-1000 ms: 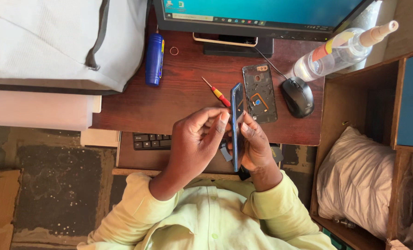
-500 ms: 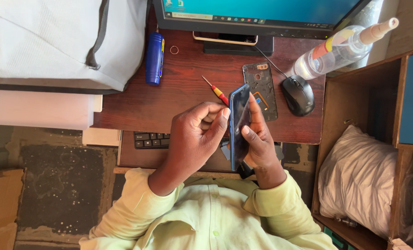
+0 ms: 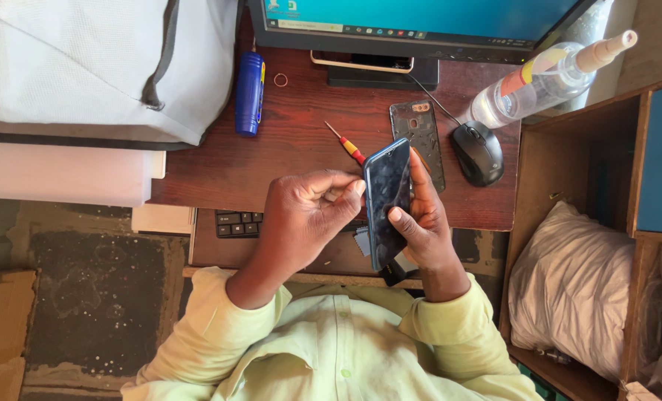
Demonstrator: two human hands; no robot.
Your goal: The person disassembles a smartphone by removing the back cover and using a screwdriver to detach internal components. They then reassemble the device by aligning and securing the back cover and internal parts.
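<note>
Since the earlier frames, the phone (image 3: 387, 200) is turning from edge-on to show its dark screen, and the left hand (image 3: 305, 215) is sliding its fingertips to the phone's left edge.

From the head camera, the right hand (image 3: 424, 223) is cradling the phone above the tabletop (image 3: 301, 126) edge, its grip closing around the back with the thumb pressing on the screen. The left hand's grip is pressing together, fingertips pinching at the phone's side. Behind them, a red and yellow screwdriver (image 3: 348, 144) and a loose phone back cover (image 3: 418, 137) are lying beside a black mouse (image 3: 478, 152). A blue bottle (image 3: 250, 93) is lying near the monitor (image 3: 420, 22).
</note>
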